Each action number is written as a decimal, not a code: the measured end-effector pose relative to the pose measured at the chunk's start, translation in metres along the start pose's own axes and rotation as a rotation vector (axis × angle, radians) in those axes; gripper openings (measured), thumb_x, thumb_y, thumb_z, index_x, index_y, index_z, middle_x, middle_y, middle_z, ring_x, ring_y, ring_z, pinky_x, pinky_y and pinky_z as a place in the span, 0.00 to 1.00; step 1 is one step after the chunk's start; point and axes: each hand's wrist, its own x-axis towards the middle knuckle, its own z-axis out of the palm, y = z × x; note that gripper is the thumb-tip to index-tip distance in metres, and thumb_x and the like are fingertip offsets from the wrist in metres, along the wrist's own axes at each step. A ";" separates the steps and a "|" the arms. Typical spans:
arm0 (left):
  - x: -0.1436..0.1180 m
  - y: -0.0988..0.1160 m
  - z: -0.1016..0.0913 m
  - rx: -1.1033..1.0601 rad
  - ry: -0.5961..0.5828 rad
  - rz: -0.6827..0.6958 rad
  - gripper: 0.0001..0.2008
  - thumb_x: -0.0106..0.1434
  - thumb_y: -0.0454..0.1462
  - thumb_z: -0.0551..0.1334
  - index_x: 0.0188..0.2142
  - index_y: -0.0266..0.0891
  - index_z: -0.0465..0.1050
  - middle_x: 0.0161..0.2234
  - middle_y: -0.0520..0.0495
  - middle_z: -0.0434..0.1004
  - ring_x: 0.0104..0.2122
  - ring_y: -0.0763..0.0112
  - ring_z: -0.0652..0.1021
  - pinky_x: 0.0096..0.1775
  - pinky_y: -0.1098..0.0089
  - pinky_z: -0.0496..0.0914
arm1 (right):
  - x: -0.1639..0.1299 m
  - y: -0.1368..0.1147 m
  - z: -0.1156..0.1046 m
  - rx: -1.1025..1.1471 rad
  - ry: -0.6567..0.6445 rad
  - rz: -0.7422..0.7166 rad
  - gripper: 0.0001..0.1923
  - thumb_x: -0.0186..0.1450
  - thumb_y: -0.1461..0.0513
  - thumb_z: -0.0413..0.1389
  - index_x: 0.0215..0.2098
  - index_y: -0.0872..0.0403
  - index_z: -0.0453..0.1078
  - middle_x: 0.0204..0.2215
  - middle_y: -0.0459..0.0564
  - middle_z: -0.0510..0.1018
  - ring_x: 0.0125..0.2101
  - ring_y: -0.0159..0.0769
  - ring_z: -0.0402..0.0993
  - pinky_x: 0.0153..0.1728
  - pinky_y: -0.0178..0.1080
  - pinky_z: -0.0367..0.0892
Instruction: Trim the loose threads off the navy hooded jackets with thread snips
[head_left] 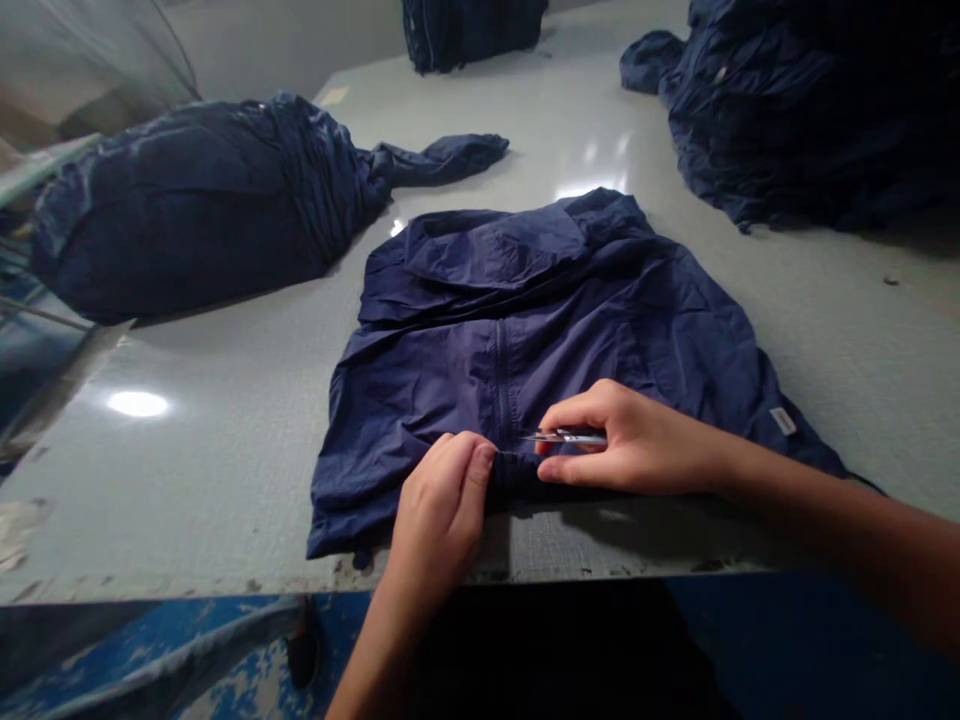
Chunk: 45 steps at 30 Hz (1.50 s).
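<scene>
We pinch the jacket hem by its zipper with left hand fingers, steadying it; right hand fingers grip snips beside it.

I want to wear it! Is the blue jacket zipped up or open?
Zipped shut. The jacket lies flat on the table, and its zipper runs closed down the middle with both front halves meeting.

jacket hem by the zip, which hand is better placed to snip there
Right. The right hand holds the small snips, tips pointing at the zip's lower end, while the left hand pinches the jacket hem.
</scene>
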 end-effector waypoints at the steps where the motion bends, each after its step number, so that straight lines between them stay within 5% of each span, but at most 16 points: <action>1: 0.000 0.000 0.000 -0.027 0.010 -0.009 0.16 0.81 0.41 0.51 0.38 0.41 0.72 0.34 0.50 0.74 0.36 0.67 0.75 0.39 0.66 0.67 | 0.001 0.002 0.002 0.031 -0.031 0.014 0.10 0.67 0.57 0.65 0.33 0.56 0.81 0.22 0.43 0.74 0.23 0.30 0.66 0.24 0.34 0.57; 5: -0.003 0.002 0.000 -0.102 0.068 0.016 0.12 0.80 0.39 0.53 0.46 0.42 0.75 0.40 0.49 0.79 0.40 0.66 0.78 0.43 0.66 0.70 | 0.005 0.006 0.008 0.163 -0.019 0.061 0.09 0.67 0.59 0.63 0.32 0.57 0.80 0.24 0.43 0.74 0.25 0.30 0.66 0.26 0.33 0.59; 8: -0.009 0.008 0.000 -0.051 0.150 0.170 0.11 0.79 0.39 0.57 0.56 0.43 0.74 0.48 0.46 0.80 0.48 0.63 0.78 0.50 0.64 0.71 | 0.007 0.007 0.009 0.255 0.053 0.079 0.10 0.66 0.58 0.64 0.33 0.57 0.81 0.24 0.43 0.74 0.26 0.30 0.65 0.28 0.33 0.60; 12: -0.017 0.014 0.005 0.079 0.148 0.246 0.24 0.73 0.47 0.66 0.64 0.43 0.71 0.54 0.41 0.79 0.53 0.54 0.76 0.55 0.57 0.71 | 0.007 0.009 0.009 0.344 0.055 0.061 0.11 0.65 0.56 0.66 0.34 0.57 0.82 0.23 0.44 0.75 0.25 0.30 0.66 0.28 0.33 0.61; 16: -0.015 0.012 0.014 0.084 0.185 0.201 0.24 0.72 0.48 0.67 0.63 0.43 0.71 0.51 0.41 0.80 0.51 0.54 0.77 0.53 0.57 0.71 | 0.005 0.013 0.012 0.389 0.074 0.005 0.08 0.65 0.60 0.67 0.36 0.57 0.84 0.27 0.47 0.81 0.26 0.32 0.71 0.29 0.34 0.64; 20: -0.010 0.010 0.016 0.059 0.218 0.172 0.25 0.72 0.47 0.68 0.64 0.45 0.71 0.47 0.44 0.79 0.46 0.58 0.79 0.48 0.61 0.73 | 0.003 0.014 0.017 0.506 0.105 0.013 0.07 0.64 0.61 0.68 0.34 0.58 0.84 0.23 0.45 0.77 0.23 0.29 0.65 0.25 0.33 0.61; 25: -0.003 0.021 0.012 0.116 0.498 0.219 0.19 0.66 0.39 0.74 0.52 0.39 0.74 0.47 0.43 0.78 0.48 0.58 0.78 0.55 0.58 0.72 | 0.000 0.010 0.024 0.734 0.207 0.170 0.09 0.64 0.59 0.69 0.33 0.57 0.79 0.22 0.42 0.71 0.22 0.27 0.61 0.23 0.32 0.56; 30: 0.004 0.032 0.018 0.090 0.333 0.252 0.17 0.71 0.41 0.69 0.55 0.36 0.73 0.52 0.40 0.81 0.54 0.55 0.78 0.64 0.53 0.64 | 0.000 0.008 0.026 0.762 0.274 0.154 0.10 0.65 0.58 0.69 0.34 0.55 0.76 0.24 0.41 0.69 0.24 0.26 0.59 0.25 0.32 0.55; 33: 0.007 0.032 0.022 -0.033 0.244 0.248 0.16 0.72 0.41 0.69 0.55 0.37 0.74 0.49 0.44 0.82 0.50 0.61 0.79 0.56 0.62 0.70 | -0.001 0.006 0.025 0.695 0.235 0.089 0.09 0.65 0.59 0.69 0.33 0.56 0.77 0.26 0.42 0.72 0.25 0.27 0.62 0.27 0.32 0.58; 38: 0.010 0.027 0.018 -0.220 0.067 0.183 0.07 0.71 0.28 0.65 0.45 0.40 0.76 0.41 0.50 0.83 0.41 0.68 0.79 0.44 0.67 0.70 | -0.008 0.003 0.005 0.753 0.062 0.082 0.16 0.70 0.52 0.63 0.50 0.52 0.73 0.28 0.41 0.73 0.24 0.28 0.62 0.25 0.32 0.59; 45: 0.017 0.024 0.014 -0.236 -0.066 0.035 0.07 0.67 0.28 0.67 0.41 0.40 0.79 0.37 0.51 0.81 0.40 0.65 0.78 0.42 0.64 0.69 | -0.013 -0.013 -0.033 0.001 -0.052 0.045 0.06 0.64 0.61 0.69 0.38 0.53 0.78 0.30 0.45 0.81 0.27 0.31 0.73 0.27 0.33 0.64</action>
